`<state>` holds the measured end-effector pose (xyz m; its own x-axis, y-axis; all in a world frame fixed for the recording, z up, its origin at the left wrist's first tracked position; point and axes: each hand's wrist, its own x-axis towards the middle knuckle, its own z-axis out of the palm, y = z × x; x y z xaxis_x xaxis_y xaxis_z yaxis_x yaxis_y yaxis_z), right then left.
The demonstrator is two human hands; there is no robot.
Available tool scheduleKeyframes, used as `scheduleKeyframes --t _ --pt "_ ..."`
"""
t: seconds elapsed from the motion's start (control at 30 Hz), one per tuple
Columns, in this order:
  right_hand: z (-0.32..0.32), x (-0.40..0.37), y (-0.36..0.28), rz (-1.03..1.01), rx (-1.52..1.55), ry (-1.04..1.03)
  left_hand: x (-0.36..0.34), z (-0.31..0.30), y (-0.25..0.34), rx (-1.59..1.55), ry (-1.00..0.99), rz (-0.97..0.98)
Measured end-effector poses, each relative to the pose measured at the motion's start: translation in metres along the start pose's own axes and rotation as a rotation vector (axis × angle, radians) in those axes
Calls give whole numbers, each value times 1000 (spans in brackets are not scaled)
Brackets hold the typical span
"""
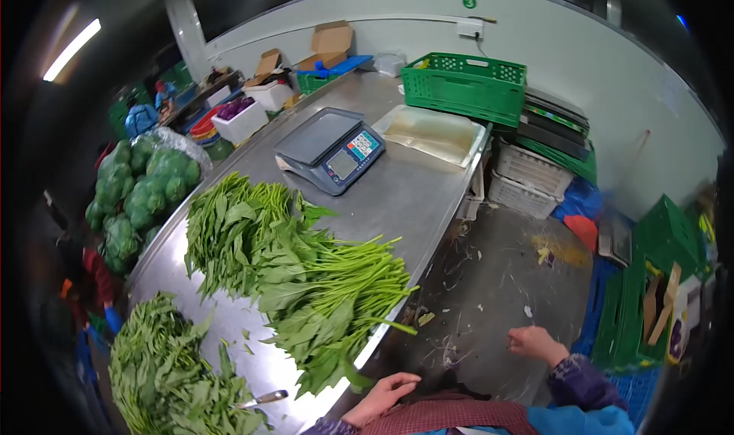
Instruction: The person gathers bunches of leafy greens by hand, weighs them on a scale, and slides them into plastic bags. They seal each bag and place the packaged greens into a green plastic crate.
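Note leafy greens point(329, 286) laid stems-outward on steel table point(382, 213), presumably for reach, near uncurled left hand point(387, 394), apart from closed right hand point(537, 344).

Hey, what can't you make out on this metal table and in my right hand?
All in the head view:
Scale readout: too small and blurred to read.
Near leafy pile: cut off by the bottom edge.
Handled tool: its far end is lost among that pile's leaves.
Right hand: curled fingers hide whether it holds anything.
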<state>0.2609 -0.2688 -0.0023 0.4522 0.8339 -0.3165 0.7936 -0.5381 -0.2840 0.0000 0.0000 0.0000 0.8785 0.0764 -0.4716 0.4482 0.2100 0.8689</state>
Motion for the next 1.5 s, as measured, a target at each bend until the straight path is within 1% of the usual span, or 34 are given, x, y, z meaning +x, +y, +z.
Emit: scheduleKeyframes --t 0.03,0.07,0.1,0.17,0.2,0.23,0.3,0.37,0.4,0.43,0.5,0.53,0.6,0.63,0.7,0.77,0.8,0.9,0.93,1.0,1.03,1.1,1.13,1.17,1.2,1.23,1.27,1.3,1.33,1.37,1.4,1.43,1.47,1.5 --pt "11 4 -17 -39 141 80 -8 -3 7 43 -12 9" --pt "23 10 -34 -79 286 150 -6 -16 -2 67 -56 10" --pt "-65 -15 83 -42 111 66 104 79 31 58 -94 171" --pt "-49 14 73 -65 320 127 121 42 28 514 104 215" --pt "-44 31 67 -66 407 108 124 23 29 693 166 213" --pt "-51 39 71 -87 404 92 132 18 35 849 216 224" --pt "-64 58 80 -70 468 55 144 12 52 839 288 214" --pt "-70 82 96 -76 462 12 159 2 66 759 392 222" --pt "-74 95 104 -95 450 1 171 -5 67 514 427 203" --pt "-79 109 111 -114 436 -10 181 -11 68 443 496 179" --pt "-96 140 122 -138 398 -38 194 -21 78 176 545 -7" --pt "-104 156 127 -154 372 -51 198 -25 85 163 550 -1" --pt "-121 186 135 -157 335 -55 207 -32 101 270 608 -99" --pt "-135 208 136 -164 310 -51 211 -35 110 259 628 -99" --pt "-158 243 140 -214 268 -84 220 -38 103 331 653 -12" --pt "-180 281 139 -267 238 -120 218 -39 111 514 502 -18" --pt "-193 302 137 -289 236 -134 215 -41 120 428 400 -30" --pt "-221 363 131 -310 239 -188 217 -48 142 398 226 -76" --pt "-227 383 126 -319 329 -247 217 -48 159 385 227 -91" --pt "-236 429 119 -329 453 -327 222 -61 211 287 -96 -135" --pt "-239 455 119 -327 482 -353 230 -72 232 274 -86 -139" --pt "-235 524 127 -499 454 -204 245 -97 268 436 70 -77" --pt "-241 556 119 -455 529 -176 260 -117 274 478 173 79" --pt "-248 589 109 -409 601 -154 273 -139 286 312 358 -58" --pt "-242 637 109 -460 585 -68 295 -174 277 221 503 -142" --pt "-238 675 110 -509 565 10 319 -214 249 92 620 10" --pt "-254 699 97 -453 589 22 337 -240 251 -145 901 115" --pt "-262 717 82 -391 626 37 351 -253 269 -287 1105 158" --pt "-262 737 76 -410 643 17 366 -273 267 -369 1208 140" --pt "-256 758 71 -392 754 6 380 -288 261 -450 1309 122" --pt "-252 775 68 -369 856 -6 391 -286 272 -484 1333 163" --pt "-248 785 68 -381 860 -26 400 -285 281 -521 1352 206" --pt "-244 792 69 -317 906 -209 420 -311 248 -506 1411 341" --pt "-240 796 70 -246 940 -393 432 -313 247 -521 1537 265"
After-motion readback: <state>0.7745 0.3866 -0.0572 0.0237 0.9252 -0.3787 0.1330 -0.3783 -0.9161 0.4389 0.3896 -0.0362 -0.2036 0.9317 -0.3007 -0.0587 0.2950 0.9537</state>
